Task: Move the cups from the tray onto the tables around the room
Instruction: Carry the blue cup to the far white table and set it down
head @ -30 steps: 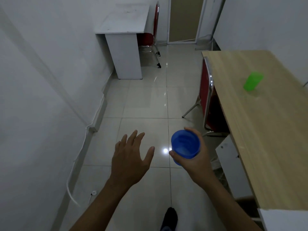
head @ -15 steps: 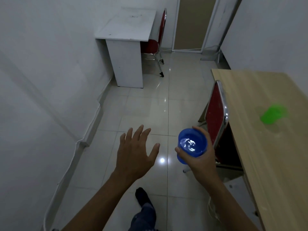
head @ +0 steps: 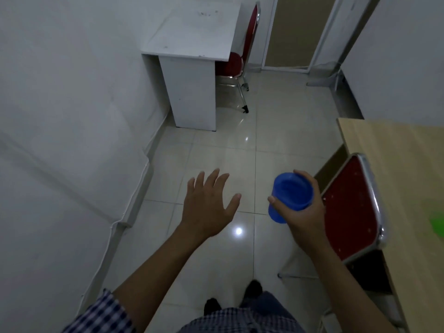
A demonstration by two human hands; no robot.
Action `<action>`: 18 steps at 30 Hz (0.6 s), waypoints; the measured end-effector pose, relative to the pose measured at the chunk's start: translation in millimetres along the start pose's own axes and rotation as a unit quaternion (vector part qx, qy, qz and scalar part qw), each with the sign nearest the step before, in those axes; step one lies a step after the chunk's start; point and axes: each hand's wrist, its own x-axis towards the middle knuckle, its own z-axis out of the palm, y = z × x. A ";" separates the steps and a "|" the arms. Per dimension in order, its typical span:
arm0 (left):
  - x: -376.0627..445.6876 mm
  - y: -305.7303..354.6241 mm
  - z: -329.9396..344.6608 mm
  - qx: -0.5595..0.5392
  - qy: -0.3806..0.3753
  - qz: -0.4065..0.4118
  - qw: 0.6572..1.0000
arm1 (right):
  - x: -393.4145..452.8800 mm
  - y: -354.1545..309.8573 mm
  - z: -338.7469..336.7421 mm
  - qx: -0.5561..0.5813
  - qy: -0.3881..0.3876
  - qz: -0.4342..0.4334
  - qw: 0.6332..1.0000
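Looking down: a narrow room seen from head height, both forearms stretched out over the floor.
Floor (head: 240,145): pale glossy tiles with a bright spot of reflected light between the two hands.
Walls: white, closing in on the left and the far right.
White table (head: 192,39): stands against the left wall at the far end, its top bare apart from a few dark marks.
Wooden table (head: 396,164): runs along the right edge, light wood grain.
Far chair (head: 249,37): red, chrome-legged, tucked in beside the white table.
Near chair (head: 348,207): red back with a chrome frame, pushed in against the wooden table, just right of the right hand.
Door (head: 295,30): tan panel in a white frame at the far end.
Left hand (head: 206,207): palm down, fingers spread apart, holding nothing, over the tiles.
Right hand (head: 302,212): fingers and thumb wrapped closed around the blue cup.
Blue cup (head: 290,195): held in the air over the floor, mouth facing up towards the camera, tilted slightly, left of the near chair.
Green cup (head: 437,224): a blurred green patch on the wooden table at the right edge, mostly cut off.
Sleeve (head: 103,313): blue-and-white check at the lower left.
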 end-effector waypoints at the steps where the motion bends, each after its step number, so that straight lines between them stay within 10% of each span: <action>1: 14.4 -1.6 -1.1 0.000 0.001 -0.005 1.000 | 15.5 2.5 3.7 0.001 -0.002 0.001 1.000; 18: 304.0 19.1 4.2 -0.012 0.018 -0.055 0.998 | 326.4 47.9 4.4 0.031 -0.035 -0.022 0.999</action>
